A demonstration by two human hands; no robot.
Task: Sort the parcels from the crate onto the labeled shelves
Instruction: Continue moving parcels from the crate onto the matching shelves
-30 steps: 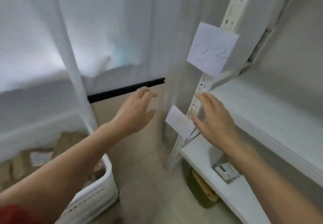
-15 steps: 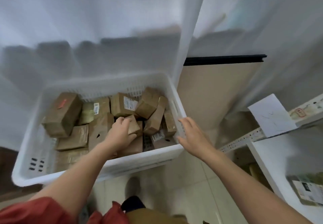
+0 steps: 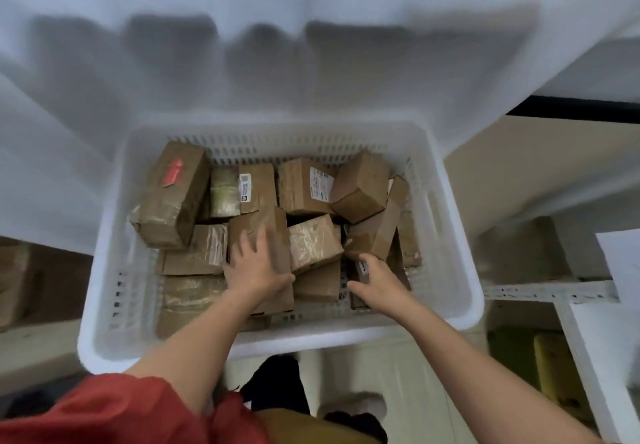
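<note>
A white slatted plastic crate stands in front of me, filled with several brown cardboard parcels. My left hand lies flat with spread fingers on top of a brown parcel in the crate's middle, thumb at its right edge. To its right, my right hand reaches in at the front, thumb and curled fingers pinching a narrow upright parcel with a dark label. A big parcel with a red sticker leans at the crate's back left. One corner of the white shelf shows at the right edge.
A perforated shelf rail and a white paper label are right of the crate. A yellow-green item lies under the shelf. White sheeting hangs behind the crate. Brown boxes sit at far left. My feet are on the tiled floor.
My view swung from the shelf to the crate. My left hand now lies flat on a middle parcel, and my right hand moved from the crate's right rim onto a narrow parcel inside.
</note>
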